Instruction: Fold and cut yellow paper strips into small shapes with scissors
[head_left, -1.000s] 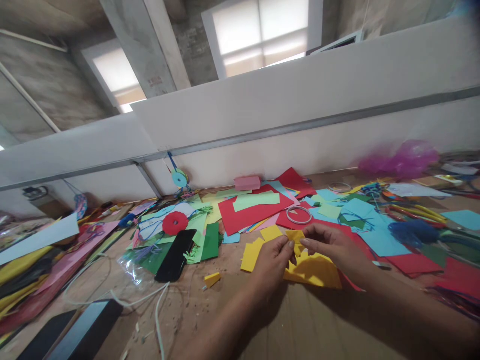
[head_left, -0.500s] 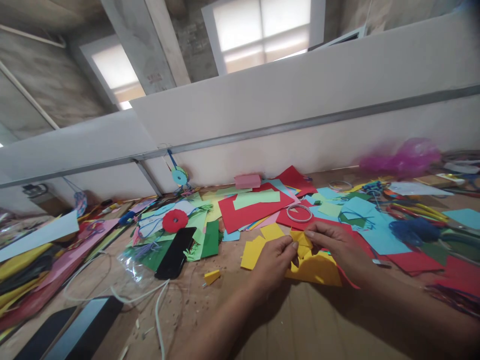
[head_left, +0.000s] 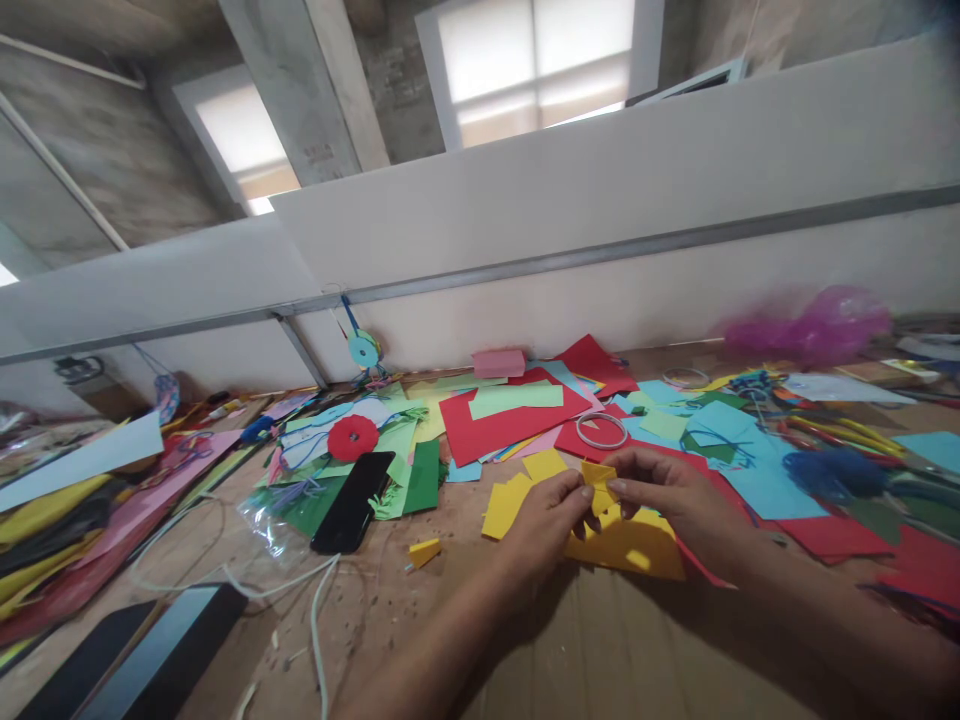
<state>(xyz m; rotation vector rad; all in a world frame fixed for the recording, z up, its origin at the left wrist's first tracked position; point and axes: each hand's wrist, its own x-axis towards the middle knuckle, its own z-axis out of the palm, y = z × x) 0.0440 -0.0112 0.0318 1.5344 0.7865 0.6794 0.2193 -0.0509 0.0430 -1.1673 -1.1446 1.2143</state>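
A small folded piece of yellow paper [head_left: 598,474] is pinched between the fingertips of both hands, above the table. My left hand [head_left: 556,508] grips its left side and my right hand [head_left: 651,488] its right side; both are closed. Below them lies a larger yellow paper sheet [head_left: 630,548], partly hidden by my fingers, with a red edge showing at its right. More yellow paper pieces [head_left: 506,505] lie just left of my left hand. A tape-like ring [head_left: 601,430] rests on red paper behind the hands.
A black phone [head_left: 352,505] lies left, near a white cable [head_left: 319,610] and a small yellow folded scrap [head_left: 424,552]. Red paper [head_left: 480,425], blue paper [head_left: 772,485], a dark blue pompom [head_left: 832,470] and scissors [head_left: 926,455] spread across the back and right. A white partition [head_left: 570,200] stands behind.
The small yellow paper has turned between my fingers and shows a flatter, upright face. My right fingers have shifted slightly around it. The view has moved a little.
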